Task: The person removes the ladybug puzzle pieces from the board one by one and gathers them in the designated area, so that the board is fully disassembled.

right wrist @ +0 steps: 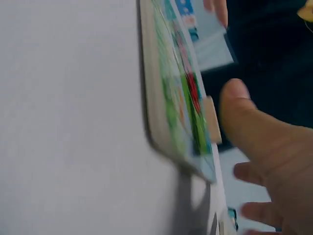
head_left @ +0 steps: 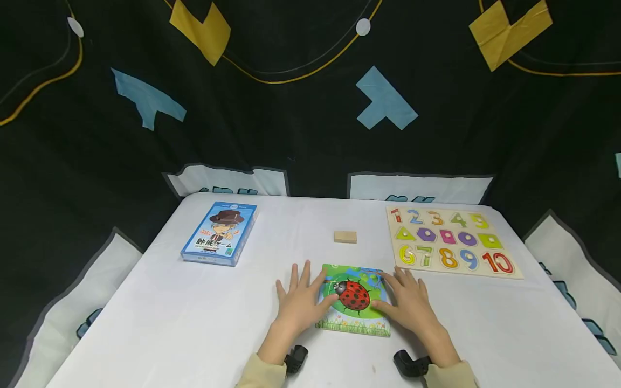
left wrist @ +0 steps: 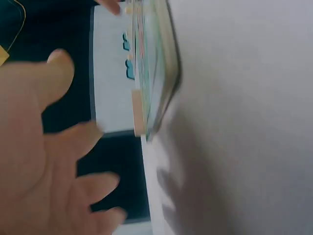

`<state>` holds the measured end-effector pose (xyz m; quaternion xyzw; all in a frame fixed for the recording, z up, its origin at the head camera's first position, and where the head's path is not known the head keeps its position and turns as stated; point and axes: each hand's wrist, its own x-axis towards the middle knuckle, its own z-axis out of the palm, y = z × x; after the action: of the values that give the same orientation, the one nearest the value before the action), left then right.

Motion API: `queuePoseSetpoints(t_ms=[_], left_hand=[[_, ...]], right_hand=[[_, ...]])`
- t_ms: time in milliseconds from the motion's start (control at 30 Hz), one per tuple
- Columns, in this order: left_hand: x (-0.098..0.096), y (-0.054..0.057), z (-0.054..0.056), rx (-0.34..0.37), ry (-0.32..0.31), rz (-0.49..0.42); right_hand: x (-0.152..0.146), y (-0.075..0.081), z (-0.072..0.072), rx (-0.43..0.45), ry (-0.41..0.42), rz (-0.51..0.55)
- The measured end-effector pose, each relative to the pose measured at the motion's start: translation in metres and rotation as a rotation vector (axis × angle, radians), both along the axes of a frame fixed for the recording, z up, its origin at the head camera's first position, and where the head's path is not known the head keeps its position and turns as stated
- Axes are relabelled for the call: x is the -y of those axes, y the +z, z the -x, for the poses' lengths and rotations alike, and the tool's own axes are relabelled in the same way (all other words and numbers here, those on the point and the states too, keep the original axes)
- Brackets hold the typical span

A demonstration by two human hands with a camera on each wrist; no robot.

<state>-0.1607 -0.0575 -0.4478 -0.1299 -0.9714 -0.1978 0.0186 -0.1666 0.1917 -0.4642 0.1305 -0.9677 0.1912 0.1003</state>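
Observation:
A square board with a ladybug picture point(head_left: 353, 312) lies on the white table, with a green grassy border along its near side. My left hand point(head_left: 302, 302) is at its left edge, fingers spread and thumb reaching over the picture. On the opposite side my right hand point(head_left: 409, 302) has its fingers extended at the right edge, the thumb close to the ladybug. In the left wrist view the left hand point(left wrist: 44, 152) hovers beside the board point(left wrist: 164, 63), fingers apart. The right wrist view shows the right thumb point(right wrist: 244, 117) raised near the board's edge point(right wrist: 156, 107).
A small wooden block point(head_left: 345, 237) lies beyond the board. At the back left is a blue game box point(head_left: 218, 234) with a cartoon figure in a hat. A wooden number puzzle point(head_left: 448, 241) with shapes lies at the back right. A dark curtain point(head_left: 291, 140) hangs behind the table point(head_left: 145, 323).

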Motion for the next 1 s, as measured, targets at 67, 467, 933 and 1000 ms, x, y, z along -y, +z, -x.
queuePoseSetpoints(t_ms=[67,467,933,1000], left_hand=[[-0.006,0.0,-0.002,0.059,-0.077,-0.012],[-0.015,0.001,-0.01,0.177,-0.211,0.085],[-0.008,0.0,-0.01,0.199,-0.212,0.077],[-0.008,-0.001,-0.01,0.204,-0.211,0.075]], right_hand=[[0.003,0.001,0.006,0.03,0.036,-0.018],[0.006,0.006,0.019,0.068,0.023,0.0],[0.011,0.001,0.026,0.183,-0.014,0.204],[0.011,0.0,0.026,0.196,-0.013,0.21]])
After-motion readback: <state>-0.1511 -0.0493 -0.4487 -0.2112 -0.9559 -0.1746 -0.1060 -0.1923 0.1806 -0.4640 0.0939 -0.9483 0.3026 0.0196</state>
